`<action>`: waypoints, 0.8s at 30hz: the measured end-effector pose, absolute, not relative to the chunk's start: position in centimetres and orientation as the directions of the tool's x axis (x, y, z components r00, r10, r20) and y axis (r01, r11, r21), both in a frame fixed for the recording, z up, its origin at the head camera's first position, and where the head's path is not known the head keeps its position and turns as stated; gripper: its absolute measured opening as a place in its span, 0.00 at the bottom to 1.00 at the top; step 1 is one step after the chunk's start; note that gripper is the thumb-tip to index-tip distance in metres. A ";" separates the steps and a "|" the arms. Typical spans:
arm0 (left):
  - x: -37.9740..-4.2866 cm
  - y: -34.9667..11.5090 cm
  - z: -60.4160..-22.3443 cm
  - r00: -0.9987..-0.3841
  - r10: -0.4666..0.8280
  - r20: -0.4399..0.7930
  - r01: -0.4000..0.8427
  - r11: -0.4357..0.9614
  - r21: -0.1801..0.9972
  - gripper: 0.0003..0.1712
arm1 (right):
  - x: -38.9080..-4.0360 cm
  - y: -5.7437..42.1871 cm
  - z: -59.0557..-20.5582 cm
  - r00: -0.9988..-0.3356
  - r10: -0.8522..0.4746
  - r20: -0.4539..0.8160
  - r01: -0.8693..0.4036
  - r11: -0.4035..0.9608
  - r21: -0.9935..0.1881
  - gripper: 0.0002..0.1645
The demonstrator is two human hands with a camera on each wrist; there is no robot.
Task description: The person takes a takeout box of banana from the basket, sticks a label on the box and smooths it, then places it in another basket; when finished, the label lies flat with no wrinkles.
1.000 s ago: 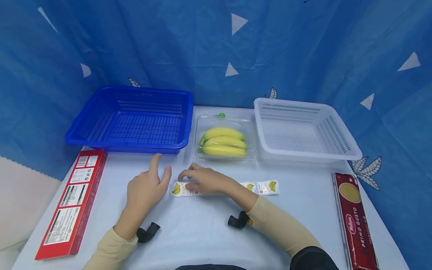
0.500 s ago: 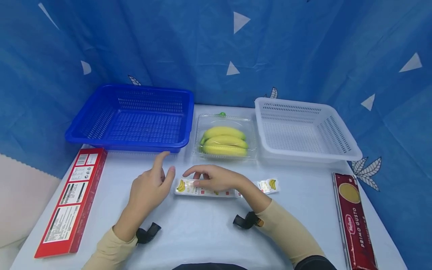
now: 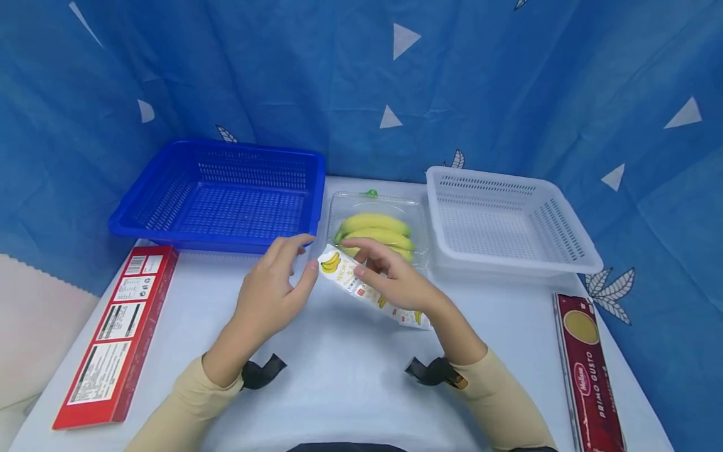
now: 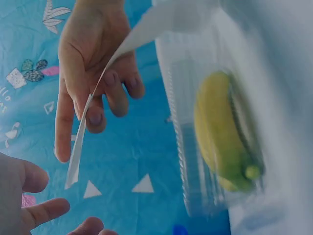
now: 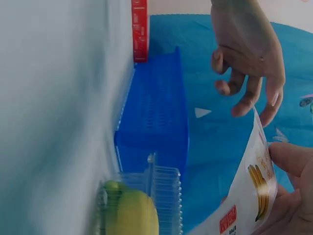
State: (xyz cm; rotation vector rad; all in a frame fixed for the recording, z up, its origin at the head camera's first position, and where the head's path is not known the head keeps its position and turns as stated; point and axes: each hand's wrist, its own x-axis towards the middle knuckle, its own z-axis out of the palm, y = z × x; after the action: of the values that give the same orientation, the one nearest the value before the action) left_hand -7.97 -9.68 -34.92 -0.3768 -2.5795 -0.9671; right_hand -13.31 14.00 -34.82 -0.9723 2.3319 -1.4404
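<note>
A white strip of banana-print labels (image 3: pixel 333 265) is raised above the table, slanting down to the right. My right hand (image 3: pixel 403 285) pinches it near its upper end between thumb and fingers. Beside that end is my left hand (image 3: pixel 271 292), fingers loosely bent and thumb apart, holding nothing. In the right wrist view, the tip of the label strip (image 5: pixel 244 191) overlaps the left fingertips (image 5: pixel 242 108). Behind the hands lies a clear plastic box (image 3: pixel 415 213) with several yellow bananas (image 3: pixel 373 223) inside, partly covered by the strip and right hand.
At the back left stands a blue basket (image 3: pixel 214 242); a white basket (image 3: pixel 514 263) is at the back right. A red box (image 3: pixel 115 333) lies along the left table edge, and a dark red Primo Gusto pack (image 3: pixel 590 376) along the right. A blue curtain (image 3: pixel 361 81) hangs behind.
My right hand has picked the label strip up off the table and raised its left end. My left hand has moved right and forward toward that end.
</note>
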 end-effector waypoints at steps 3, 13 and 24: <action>-8.4 -9.0 -34.3 -0.915 0.136 0.380 0.374 0.639 0.672 0.23 | -13.1 14.4 -34.3 -0.769 -0.605 0.206 -0.436 0.261 -0.861 0.26; -9.5 -7.5 -32.9 -0.938 0.177 0.299 0.343 0.341 0.875 0.19 | -13.3 15.0 -33.7 -0.781 -0.545 0.304 -0.468 0.191 -0.863 0.25; -9.4 -6.9 -32.6 -0.941 0.187 0.281 0.327 0.293 0.899 0.16 | -13.1 14.7 -33.9 -0.785 -0.558 0.267 -0.470 0.257 -0.844 0.24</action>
State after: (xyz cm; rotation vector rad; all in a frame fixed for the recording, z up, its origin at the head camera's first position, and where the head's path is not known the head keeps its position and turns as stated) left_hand -9.38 -6.92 -32.60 -0.4845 -2.4254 -1.7325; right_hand -13.10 14.74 -33.87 -0.9934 2.4215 -1.5775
